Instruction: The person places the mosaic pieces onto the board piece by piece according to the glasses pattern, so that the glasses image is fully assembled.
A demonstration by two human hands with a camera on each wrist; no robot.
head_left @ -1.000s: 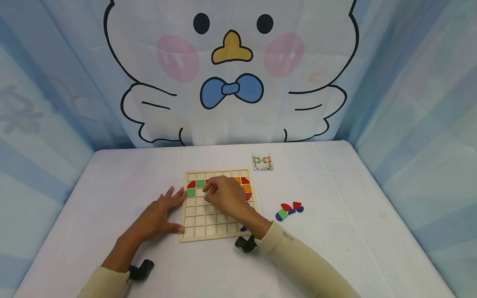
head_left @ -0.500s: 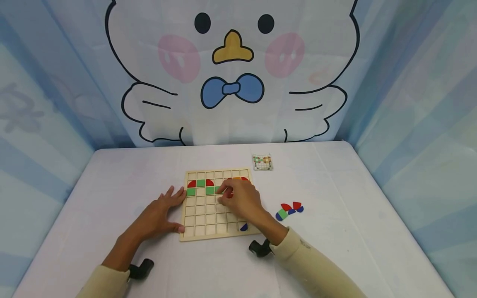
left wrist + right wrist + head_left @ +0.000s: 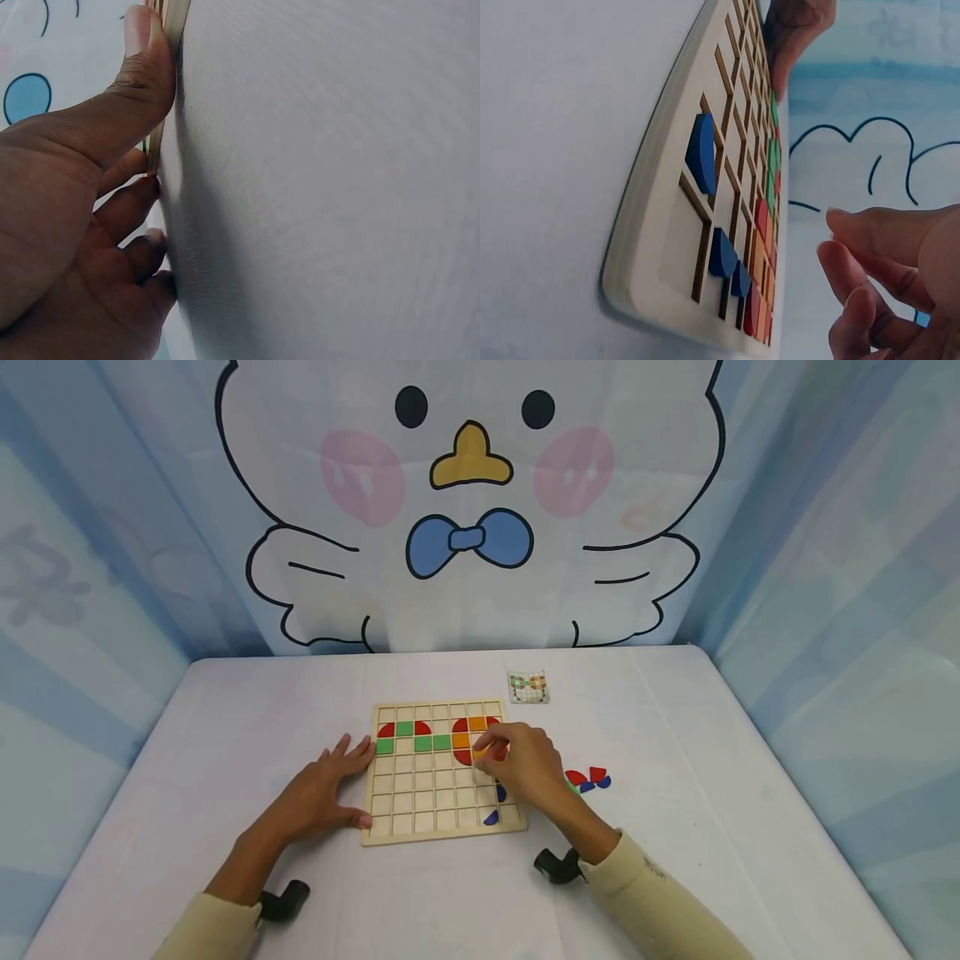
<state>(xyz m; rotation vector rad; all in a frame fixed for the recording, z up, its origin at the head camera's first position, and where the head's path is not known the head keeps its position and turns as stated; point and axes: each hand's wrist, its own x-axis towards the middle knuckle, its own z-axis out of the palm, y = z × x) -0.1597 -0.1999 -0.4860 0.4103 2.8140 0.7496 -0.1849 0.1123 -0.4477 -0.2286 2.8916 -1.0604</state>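
A wooden grid board (image 3: 423, 821) lies on the table, with coloured tiles in some of its cells. My left hand (image 3: 318, 793) is spread at its left edge, thumb near the front corner and fingertips farther back. Over the right side hovers my right hand (image 3: 528, 764), fingers bent; in the right wrist view its thumb and index finger (image 3: 836, 262) stand apart with nothing between them. Green tiles (image 3: 423, 742) lie at the left of the pattern. A red quarter-round tile (image 3: 462, 757) and an orange tile (image 3: 477, 724) are near the right fingers, which hide neighbouring tiles.
Loose red (image 3: 597, 773) and blue pieces (image 3: 603, 782) lie right of the board, some behind the right wrist. A small pattern card (image 3: 528, 687) lies beyond the board. Blue pieces (image 3: 491, 817) sit in its right-hand cells. A printed curtain (image 3: 465, 610) hangs behind the table.
My right hand has moved right across the board, from the green tiles to the red and orange ones, uncovering tiles on the left and middle. The left hand stays put.
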